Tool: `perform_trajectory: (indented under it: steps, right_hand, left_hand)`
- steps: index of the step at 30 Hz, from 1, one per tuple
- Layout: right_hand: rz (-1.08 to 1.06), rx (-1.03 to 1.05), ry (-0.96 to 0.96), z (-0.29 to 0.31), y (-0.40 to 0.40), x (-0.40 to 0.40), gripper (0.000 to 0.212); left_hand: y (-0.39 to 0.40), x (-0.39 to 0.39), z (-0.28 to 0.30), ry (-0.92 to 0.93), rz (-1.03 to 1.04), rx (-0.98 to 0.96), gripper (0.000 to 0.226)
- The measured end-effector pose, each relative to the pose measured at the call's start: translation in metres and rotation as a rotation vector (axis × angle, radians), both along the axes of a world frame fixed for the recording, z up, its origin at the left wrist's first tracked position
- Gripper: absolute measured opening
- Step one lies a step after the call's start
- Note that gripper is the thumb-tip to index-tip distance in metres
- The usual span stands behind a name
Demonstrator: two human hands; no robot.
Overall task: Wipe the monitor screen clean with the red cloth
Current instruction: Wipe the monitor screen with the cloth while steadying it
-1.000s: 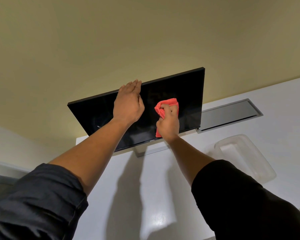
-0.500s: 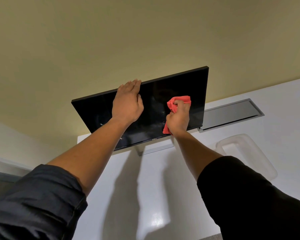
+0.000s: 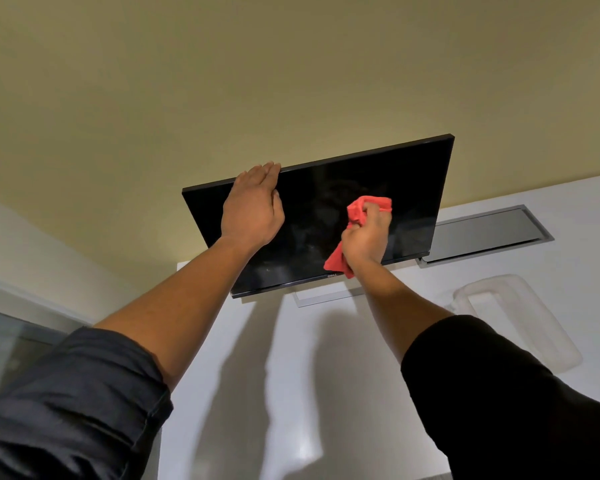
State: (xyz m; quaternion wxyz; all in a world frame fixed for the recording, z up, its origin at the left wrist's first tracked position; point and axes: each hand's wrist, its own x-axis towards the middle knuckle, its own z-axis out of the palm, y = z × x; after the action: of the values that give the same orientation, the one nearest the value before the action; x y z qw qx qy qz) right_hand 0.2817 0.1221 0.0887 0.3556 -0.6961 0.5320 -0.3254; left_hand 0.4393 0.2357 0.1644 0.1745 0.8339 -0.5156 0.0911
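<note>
A black monitor (image 3: 413, 188) with a dark, switched-off screen stands on a white desk (image 3: 291, 375). My left hand (image 3: 252, 206) lies flat against the upper left part of the screen, its fingertips reaching the top edge. My right hand (image 3: 366, 237) grips a bunched red cloth (image 3: 355, 211) and presses it against the lower middle-right of the screen. A corner of the cloth hangs below my fist near the bottom bezel. Faint smears show on the glass around the cloth.
A silver stand base (image 3: 321, 296) sits under the monitor. A grey cable hatch (image 3: 482, 233) is set into the desk to the right. A translucent plastic tray (image 3: 520, 327) lies nearer on the right. A beige wall rises behind.
My right hand with the red cloth has slid rightwards across the screen over the last second. My left hand stays flat on the upper left of the screen.
</note>
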Motion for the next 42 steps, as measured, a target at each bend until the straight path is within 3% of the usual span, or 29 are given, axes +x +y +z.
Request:
perform_trajectory:
  steps: [11,20,32,42]
  right_hand:
    - [-0.001,-0.003,-0.051,0.005,0.019,0.012,0.031]
    - [0.223,-0.009,-0.066,0.001,0.063,0.046,0.038]
    - [0.060,-0.001,-0.023,0.004,0.050,0.036,0.032]
    - [0.268,-0.059,-0.035,0.001,0.104,0.084,0.037]
  left_hand:
    - [0.027,0.018,-0.001,-0.014,0.014,-0.023,0.052]
    - [0.034,0.022,-0.002,-0.012,-0.009,-0.018,0.058]
    - [0.073,0.054,-0.003,0.034,0.173,-0.045,0.067]
    - [0.095,0.066,-0.001,0.138,0.179,-0.007,0.075]
